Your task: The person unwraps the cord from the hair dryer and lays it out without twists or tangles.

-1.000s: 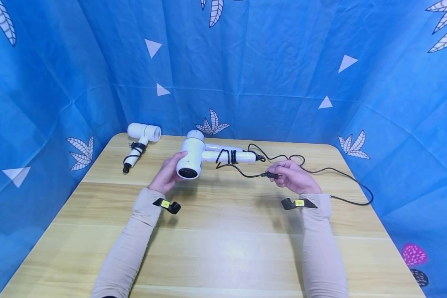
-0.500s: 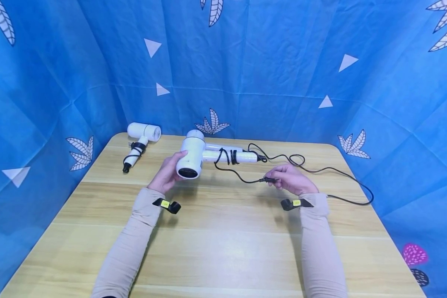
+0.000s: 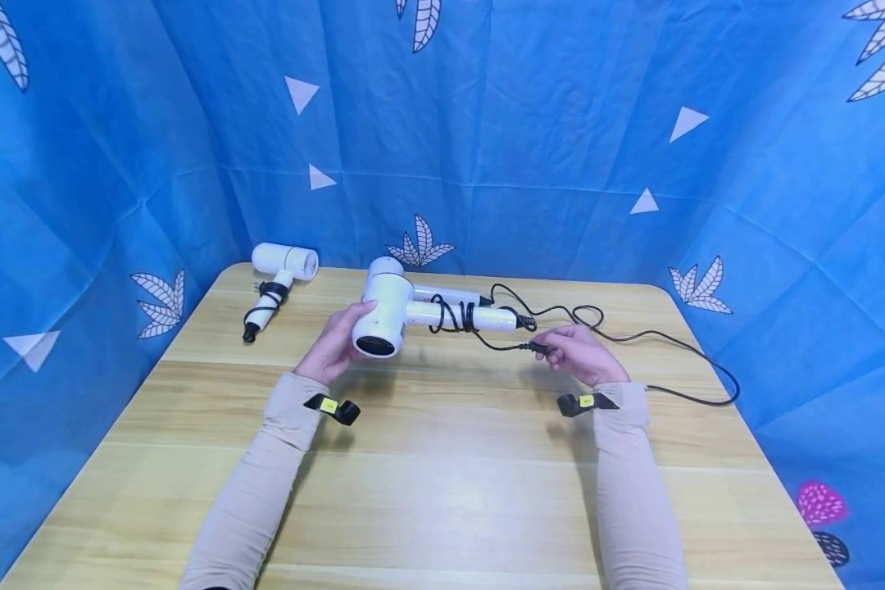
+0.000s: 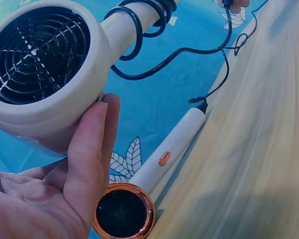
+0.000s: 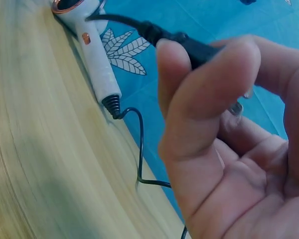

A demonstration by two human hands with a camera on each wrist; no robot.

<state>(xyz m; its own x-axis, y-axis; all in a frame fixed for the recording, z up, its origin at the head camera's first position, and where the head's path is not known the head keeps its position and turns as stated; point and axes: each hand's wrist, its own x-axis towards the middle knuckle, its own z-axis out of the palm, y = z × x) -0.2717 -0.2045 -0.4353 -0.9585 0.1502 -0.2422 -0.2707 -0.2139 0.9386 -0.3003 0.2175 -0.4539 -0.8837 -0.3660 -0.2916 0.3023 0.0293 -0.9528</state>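
Note:
A white hair dryer is held up off the table by my left hand, whose fingers and thumb grip its round barrel. Its dark intake grille faces the left wrist camera. The handle points right, with several loose turns of black cord around it. From these turns a short length of cord runs to a black plug. My right hand pinches that plug between thumb and fingers, a little below the handle's end. The right wrist view shows the plug partly covered by the fingertips.
Behind the held dryer lies a second white hair dryer with a copper-coloured rim; its unwound cord loops to the right. A third white hair dryer, cord wrapped, lies at the back left of the wooden table. A blue curtain surrounds the table.
The held dryer has shifted slightly right, and its handle has turned. The cord to the plug now leaves the turns farther right and hangs shorter. My right hand dipped, then rose, ending slightly left.

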